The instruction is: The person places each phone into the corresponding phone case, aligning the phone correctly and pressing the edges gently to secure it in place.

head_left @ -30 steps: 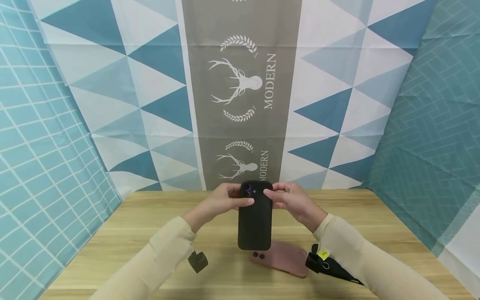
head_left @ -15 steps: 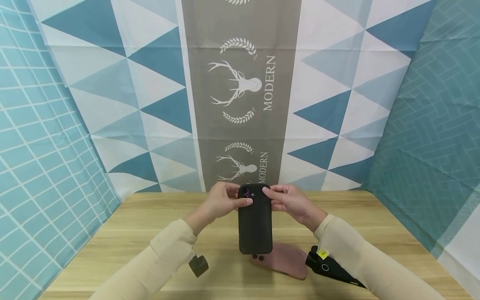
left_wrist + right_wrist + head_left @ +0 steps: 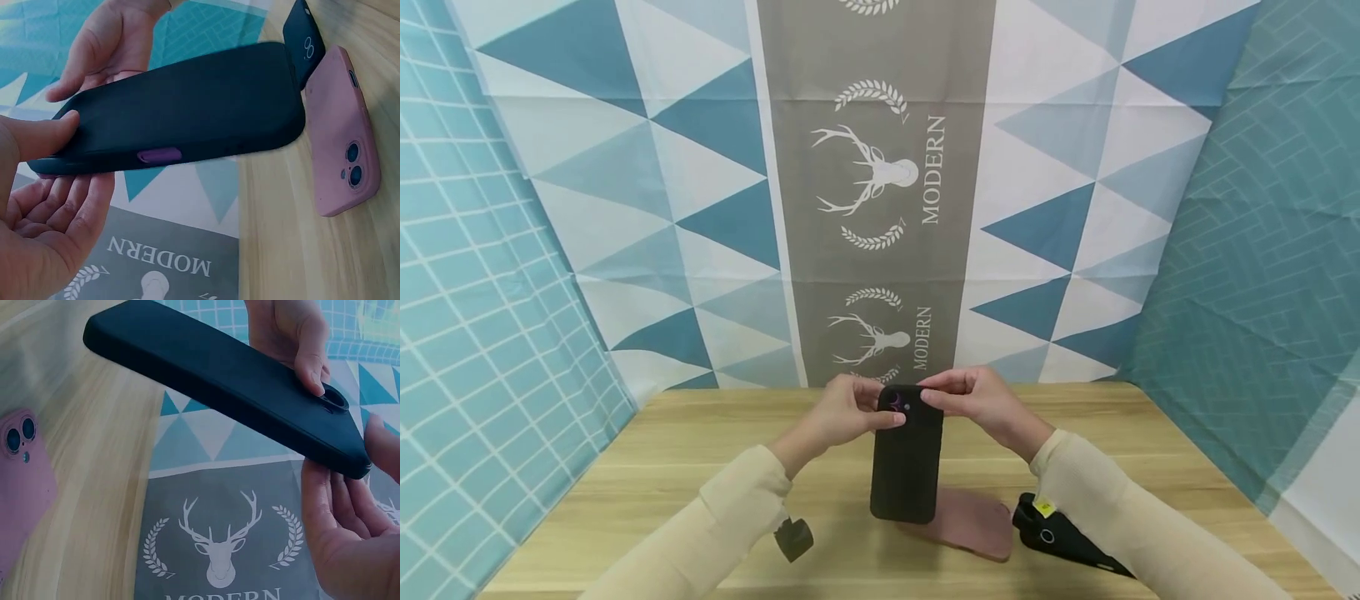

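A phone in a black case (image 3: 906,467) is held up over the table, its back toward the head camera and its camera end uppermost. Purple shows through a side cutout in the left wrist view. My left hand (image 3: 842,417) grips the upper left edge, thumb across the back beside the camera opening and fingers behind. At the upper right corner, my right hand (image 3: 988,408) pinches the case between thumb and fingers. Below the black case lies a pink phone case (image 3: 973,525), partly covered by it in the head view; two camera lenses show on it in the left wrist view.
The wooden table (image 3: 700,492) meets a patterned cloth backdrop (image 3: 880,250). A flat black item (image 3: 1067,537) with a pale ring mark lies right of the pink case, partly behind the right sleeve (image 3: 1097,492). A small black wrist camera (image 3: 793,540) hangs below the left sleeve.
The black-cased phone has come slightly lower, its bottom end tilting left, and now hides the pink case's lenses in the head view. Both hands keep hold of its top.
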`<state>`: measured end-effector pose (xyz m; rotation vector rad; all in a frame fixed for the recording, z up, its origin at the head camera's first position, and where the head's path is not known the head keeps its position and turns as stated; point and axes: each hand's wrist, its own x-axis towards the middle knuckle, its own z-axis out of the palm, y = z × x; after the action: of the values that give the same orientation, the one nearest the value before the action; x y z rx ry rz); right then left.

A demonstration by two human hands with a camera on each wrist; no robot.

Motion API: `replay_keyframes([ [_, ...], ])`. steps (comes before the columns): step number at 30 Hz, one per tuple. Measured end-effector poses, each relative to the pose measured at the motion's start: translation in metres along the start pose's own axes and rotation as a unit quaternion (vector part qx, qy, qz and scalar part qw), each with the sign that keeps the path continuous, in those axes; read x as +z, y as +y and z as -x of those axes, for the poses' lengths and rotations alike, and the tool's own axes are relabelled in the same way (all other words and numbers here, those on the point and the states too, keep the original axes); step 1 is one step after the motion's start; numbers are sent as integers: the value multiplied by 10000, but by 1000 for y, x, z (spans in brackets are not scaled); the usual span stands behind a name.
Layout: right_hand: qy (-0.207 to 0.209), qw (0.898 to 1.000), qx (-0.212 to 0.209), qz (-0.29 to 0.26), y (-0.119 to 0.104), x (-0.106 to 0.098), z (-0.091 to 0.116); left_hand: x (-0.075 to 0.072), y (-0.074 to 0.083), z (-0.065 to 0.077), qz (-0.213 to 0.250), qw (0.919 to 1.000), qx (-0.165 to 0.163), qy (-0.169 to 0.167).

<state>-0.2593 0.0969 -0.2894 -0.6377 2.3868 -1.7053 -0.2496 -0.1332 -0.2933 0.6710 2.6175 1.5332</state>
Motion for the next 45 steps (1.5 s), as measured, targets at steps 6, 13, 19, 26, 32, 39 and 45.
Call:
replay_keyframes([
  [6, 43, 10000, -50, -20, 0, -2, 0, -1, 7, -2, -222, 9991, 112, -346],
  [13, 192, 9996, -104, -195, 1, 2, 0, -3, 13, -4, -498, 9979, 292, -308],
  [19, 163, 9995, -108, -255, 3, 4, 0, -3, 15, -4, -373, 9992, 98, -107],
  [26, 47, 9998, -89, -161, 5, 5, 1, -5, 21, -2, -477, 9989, -25, -15],
  [32, -81, 9997, -170, -134, 8, 8, 3, -5, 22, 1, -606, 9980, -179, 39],
  [39, -44, 9999, -108, -67, 8, 13, 1, -5, 17, 2, -236, 9992, -311, 118],
  [45, 7, 10000, 6, -64, 8, 14, -1, -3, 15, 3, 328, 9973, -603, 276],
])
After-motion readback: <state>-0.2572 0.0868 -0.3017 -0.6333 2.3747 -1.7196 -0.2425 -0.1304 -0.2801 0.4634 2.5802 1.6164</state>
